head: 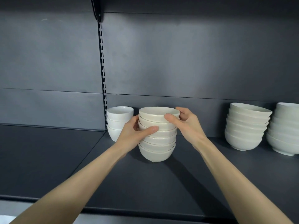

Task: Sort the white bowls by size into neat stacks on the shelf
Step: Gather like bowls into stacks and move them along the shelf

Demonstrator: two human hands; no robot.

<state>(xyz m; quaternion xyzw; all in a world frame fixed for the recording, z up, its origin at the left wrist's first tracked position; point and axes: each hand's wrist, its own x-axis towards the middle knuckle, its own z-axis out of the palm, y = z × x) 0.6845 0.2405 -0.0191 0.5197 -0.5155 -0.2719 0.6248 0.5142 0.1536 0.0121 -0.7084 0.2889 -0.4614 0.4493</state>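
The matte dark shelf (161,183) runs wide beneath a smooth grey back panel (161,54). At the far right, partly cut off, stands the stack of largest bowls (284,131). Just left of it is a medium stack (246,126), its glossy rims tilted unevenly. The centre stack (157,135) of rounded white ceramic bowls stands upright mid-shelf, mouths up, long axis vertical. Three small, deeper cups (119,120) nest just to its left. The left hand (134,133) grips the centre stack's middle, and the right hand (186,123) has its fingers (181,110) curled round the top bowl's rim.
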